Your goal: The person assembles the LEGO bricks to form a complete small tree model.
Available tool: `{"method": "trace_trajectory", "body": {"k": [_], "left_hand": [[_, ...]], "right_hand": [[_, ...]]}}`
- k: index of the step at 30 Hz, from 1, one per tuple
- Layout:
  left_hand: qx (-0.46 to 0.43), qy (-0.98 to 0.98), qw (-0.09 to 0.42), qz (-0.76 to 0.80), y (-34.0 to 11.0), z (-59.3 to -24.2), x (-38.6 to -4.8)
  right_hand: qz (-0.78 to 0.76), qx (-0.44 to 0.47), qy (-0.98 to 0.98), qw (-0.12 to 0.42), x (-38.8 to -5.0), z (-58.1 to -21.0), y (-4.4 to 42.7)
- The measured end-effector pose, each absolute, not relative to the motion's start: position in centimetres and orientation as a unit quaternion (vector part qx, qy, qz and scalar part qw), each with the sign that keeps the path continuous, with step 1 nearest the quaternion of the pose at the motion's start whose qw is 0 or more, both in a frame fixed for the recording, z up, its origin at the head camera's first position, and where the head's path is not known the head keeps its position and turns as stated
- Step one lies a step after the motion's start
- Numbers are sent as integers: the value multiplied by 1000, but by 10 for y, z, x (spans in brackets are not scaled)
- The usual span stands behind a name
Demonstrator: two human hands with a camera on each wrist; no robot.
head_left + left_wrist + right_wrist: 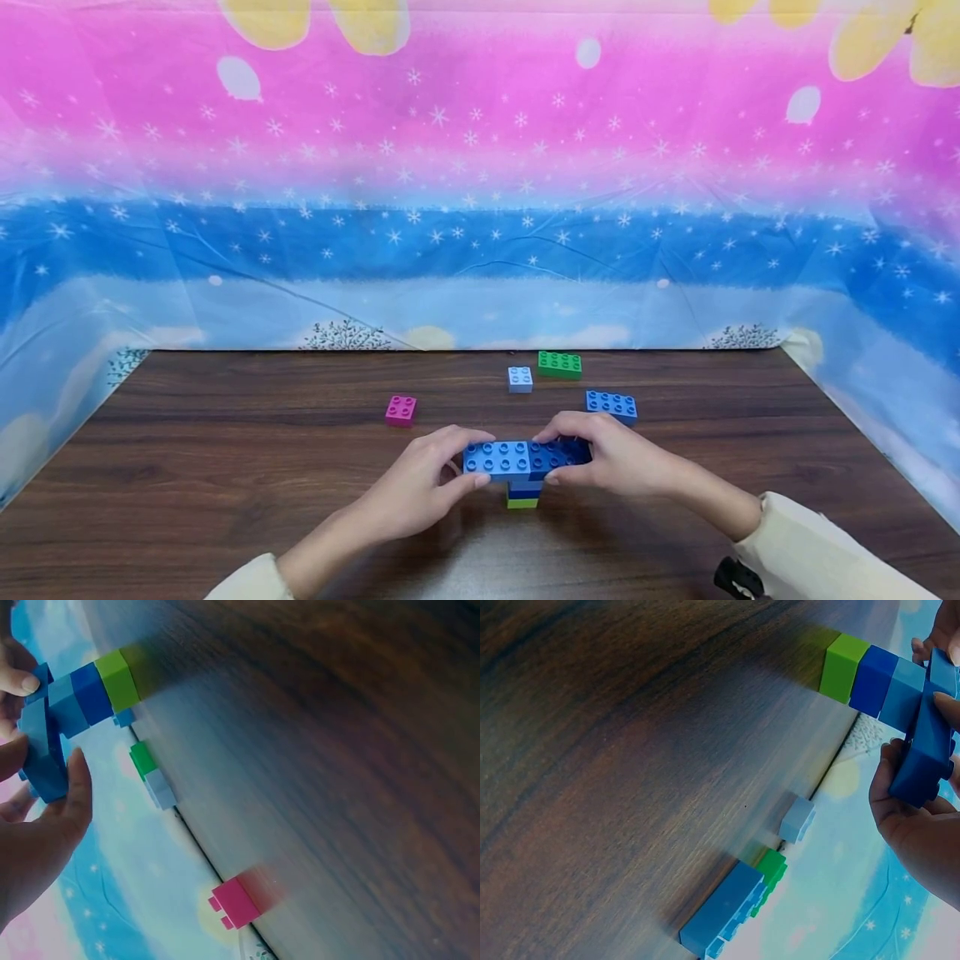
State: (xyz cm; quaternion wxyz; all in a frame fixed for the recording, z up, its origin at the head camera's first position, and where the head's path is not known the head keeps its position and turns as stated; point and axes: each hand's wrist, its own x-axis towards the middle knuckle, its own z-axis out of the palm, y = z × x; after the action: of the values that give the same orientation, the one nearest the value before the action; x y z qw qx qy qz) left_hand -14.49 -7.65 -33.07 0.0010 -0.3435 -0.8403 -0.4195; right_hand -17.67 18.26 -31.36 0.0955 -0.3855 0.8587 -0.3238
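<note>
A small tower of toy building bricks stands on the table, with a lime green brick lowest, then a dark blue brick and a lighter blue brick. Across its top lie two long bricks end to end. My left hand pinches the medium blue long brick between thumb and fingers at its left part. On the other side, my right hand grips the dark blue long brick, covering much of its right end. The two long bricks meet above the tower.
Beyond the hands lie a pink brick, a pale blue brick, a green brick and another blue long brick. A patterned cloth hangs along the back edge of the wooden table.
</note>
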Motion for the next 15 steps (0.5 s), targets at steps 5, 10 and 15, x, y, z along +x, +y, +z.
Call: {"method": "trace_trajectory", "body": {"k": [5,10,15], "left_hand": [[-339,-847,8,-410,-75,-328,-143],[-330,-856,1,-398,-73,-328,-143],[-321,-864,6,-387,-70,-328,-143]], "right_hand": [[-324,-386,859,95,-177,-314,182],[-323,-383,860,95,-176,-313,182],[-321,-384,861,94,-176,-312,182]]}}
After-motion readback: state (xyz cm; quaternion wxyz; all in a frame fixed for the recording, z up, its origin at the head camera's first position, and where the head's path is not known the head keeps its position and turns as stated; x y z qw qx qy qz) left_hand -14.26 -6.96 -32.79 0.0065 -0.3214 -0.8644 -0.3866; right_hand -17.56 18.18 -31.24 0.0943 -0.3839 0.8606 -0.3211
